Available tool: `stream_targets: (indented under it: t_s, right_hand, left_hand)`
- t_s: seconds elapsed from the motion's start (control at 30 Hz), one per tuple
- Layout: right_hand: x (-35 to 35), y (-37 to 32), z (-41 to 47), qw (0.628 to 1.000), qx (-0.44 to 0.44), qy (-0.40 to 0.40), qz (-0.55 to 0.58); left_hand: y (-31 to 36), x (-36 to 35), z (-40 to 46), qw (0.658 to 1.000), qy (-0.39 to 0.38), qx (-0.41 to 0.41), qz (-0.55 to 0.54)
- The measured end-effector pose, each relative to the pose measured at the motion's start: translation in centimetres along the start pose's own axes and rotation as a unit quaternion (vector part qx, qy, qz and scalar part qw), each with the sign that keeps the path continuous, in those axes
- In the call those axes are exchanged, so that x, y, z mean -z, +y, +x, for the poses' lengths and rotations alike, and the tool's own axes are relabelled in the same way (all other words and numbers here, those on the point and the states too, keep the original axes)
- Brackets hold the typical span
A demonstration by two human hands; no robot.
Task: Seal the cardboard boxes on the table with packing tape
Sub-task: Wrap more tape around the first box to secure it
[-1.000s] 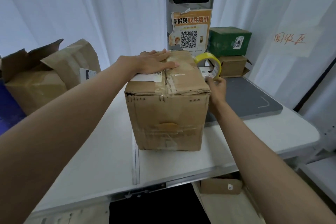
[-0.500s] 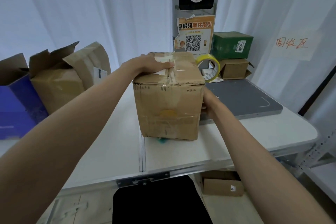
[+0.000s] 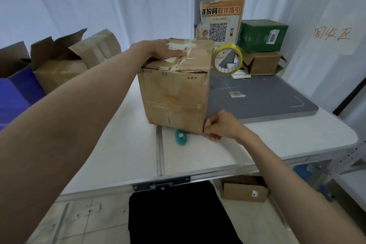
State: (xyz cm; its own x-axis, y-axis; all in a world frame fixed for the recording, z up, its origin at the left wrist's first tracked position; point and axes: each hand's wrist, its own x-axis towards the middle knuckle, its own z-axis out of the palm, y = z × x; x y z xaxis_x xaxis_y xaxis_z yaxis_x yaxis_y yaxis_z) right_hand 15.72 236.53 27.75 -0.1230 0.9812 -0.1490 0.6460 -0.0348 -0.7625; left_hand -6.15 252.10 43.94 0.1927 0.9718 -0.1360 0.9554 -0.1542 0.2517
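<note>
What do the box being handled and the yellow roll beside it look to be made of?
The box: brown corrugated cardboard, matte, creased and worn, with old glossy tape strips. The tape roll: seemingly shiny yellowish plastic film wound on a printed white core, probably card.

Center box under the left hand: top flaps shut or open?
Shut. The cardboard box has its top flaps folded flat, old tape over the seam, and the left hand rests flat on top.

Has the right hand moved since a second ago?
Yes. The right hand has dropped from the top of the cardboard box, beside the tape roll, to its bottom right corner.
</note>
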Motion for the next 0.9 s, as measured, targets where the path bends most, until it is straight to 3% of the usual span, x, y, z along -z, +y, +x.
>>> stream_targets:
  t_s: [0.1, 0.23, 0.4, 0.53, 0.67, 0.73, 0.9]
  right_hand:
    - [-0.9, 0.7, -1.9, 0.998, 0.052, -0.002, 0.024]
    - [-2.9, 1.4, -3.6, 0.985, 0.146, 0.057, 0.073]
    - [-6.6, -0.1, -4.2, 0.946, 0.271, 0.158, -0.080]
    - [-8.1, -2.2, -4.1, 0.922, 0.259, 0.114, -0.263]
    - [-9.5, -3.2, -4.2, 0.871, 0.246, 0.103, -0.413]
    - [-9.7, -3.6, -4.3, 0.872, 0.234, 0.098, -0.418]
    - [-8.0, -4.8, -4.4, 0.921, 0.204, 0.067, -0.325]
  left_hand:
    - [-0.3, -0.3, 0.1, 1.000, 0.013, -0.003, -0.017]
    - [-0.6, -0.5, 0.1, 0.999, 0.021, -0.010, -0.034]
    - [-1.1, -0.8, -0.3, 0.999, 0.034, -0.009, -0.033]
    - [-1.3, -0.9, -0.5, 0.999, 0.039, -0.011, -0.021]
    - [-1.5, -1.1, -0.3, 0.998, 0.045, -0.017, -0.030]
    - [-1.6, -1.1, -0.1, 0.998, 0.044, -0.016, -0.037]
    - [-1.6, -1.1, 0.0, 0.998, 0.041, -0.017, -0.040]
